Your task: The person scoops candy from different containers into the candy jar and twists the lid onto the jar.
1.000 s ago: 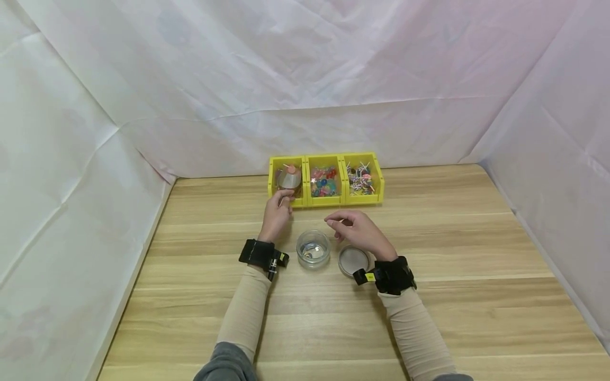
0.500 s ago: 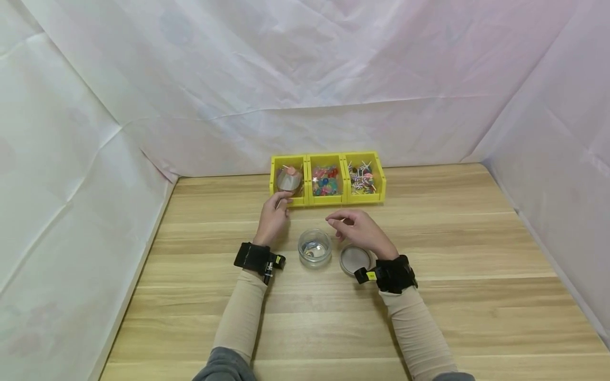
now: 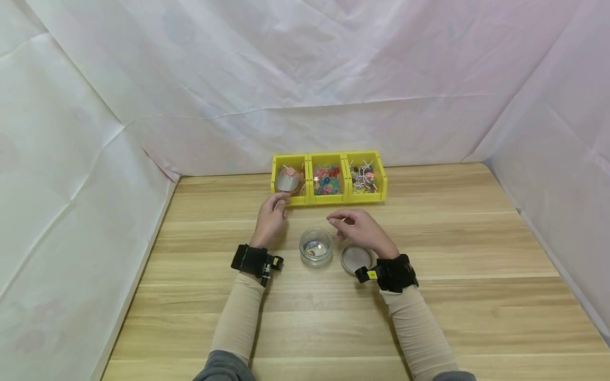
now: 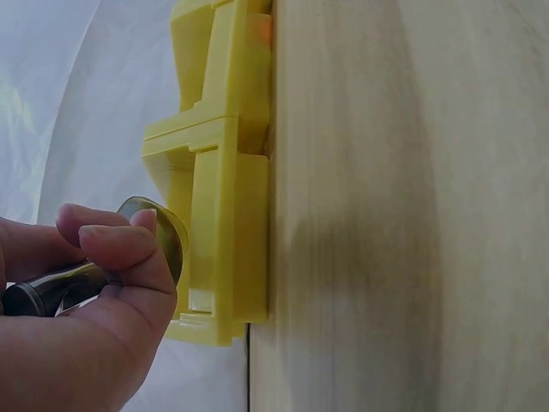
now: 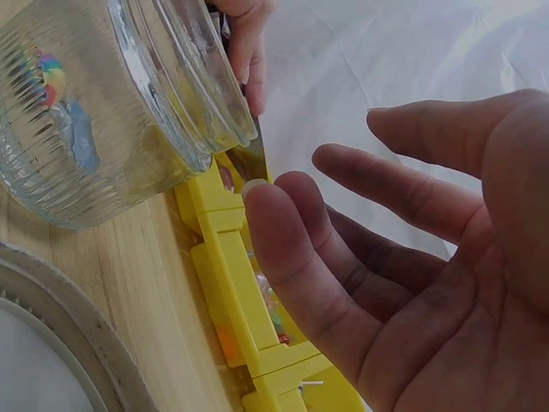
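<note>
Head view: scoop (image 3: 287,182) at leftmost of three yellow bins (image 3: 329,200), held by left hand (image 3: 270,219). Left wrist view: fingers curled, gripping scoop's dark handle. Right wrist view: right hand (image 3: 359,229) near open glass jar (image 3: 316,257), fingers slightly bent, loosely spread, thumb apart. Jar upright on wooden table (image 3: 186,312), coloured pieces (image 5: 53,81) inside; round lid (image 3: 355,258) beside jar. Middle bin: colourful beads (image 3: 326,182).
</note>
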The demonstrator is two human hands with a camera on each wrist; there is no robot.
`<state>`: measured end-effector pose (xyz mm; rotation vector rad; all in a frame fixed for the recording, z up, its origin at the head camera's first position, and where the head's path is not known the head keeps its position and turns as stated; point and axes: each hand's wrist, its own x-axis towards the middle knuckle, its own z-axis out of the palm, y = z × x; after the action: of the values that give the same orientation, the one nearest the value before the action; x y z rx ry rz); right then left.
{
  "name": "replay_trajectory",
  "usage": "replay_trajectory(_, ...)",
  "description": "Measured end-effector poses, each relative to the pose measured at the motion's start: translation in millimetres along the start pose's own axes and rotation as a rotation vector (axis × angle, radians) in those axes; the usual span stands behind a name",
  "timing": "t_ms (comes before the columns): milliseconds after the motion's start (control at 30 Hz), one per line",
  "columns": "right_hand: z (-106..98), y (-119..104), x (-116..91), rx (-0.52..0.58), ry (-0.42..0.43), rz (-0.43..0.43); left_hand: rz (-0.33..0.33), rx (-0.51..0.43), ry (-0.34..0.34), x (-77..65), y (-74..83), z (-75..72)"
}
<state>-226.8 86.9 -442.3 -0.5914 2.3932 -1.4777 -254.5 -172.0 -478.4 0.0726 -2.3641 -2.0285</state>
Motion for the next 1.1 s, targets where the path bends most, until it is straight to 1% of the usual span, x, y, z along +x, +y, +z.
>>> replay_trajectory(233,0,2,1,0.016,-0.002,0.009,0.006,-0.009,-0.011,-5.5,2.4,-3.5)
replay_trajectory(433,-1,3,0,0.014,0.000,0.009,0.029,0.031,-0.014,-10.6,1.8,-6.7)
replay_trajectory(533,-1,5,1,0.008,-0.003,0.005,0.030,0.041,-0.020,-12.6,0.5,-8.3)
replay_trajectory(633,-3,-10,-5,0.002,-0.019,0.010,0.017,0.049,-0.026,-15.1,0.4,-9.6)
replay_trajectory(767,-3,-15,-6,-0.008,-0.035,0.031,0.009,0.067,-0.037,-19.9,1.7,-10.8)
replay_trajectory(867,-1,2,0,0.000,-0.044,0.031,0.015,0.076,-0.044,-23.0,2.2,-12.2)
replay_trajectory(900,-1,4,1,0.004,-0.048,0.025,0.016,0.075,-0.044,-24.3,2.7,-12.7)
replay_trajectory(1100,-1,5,1,0.014,-0.080,0.004,0.016,0.056,-0.054,-30.8,5.2,-15.5)
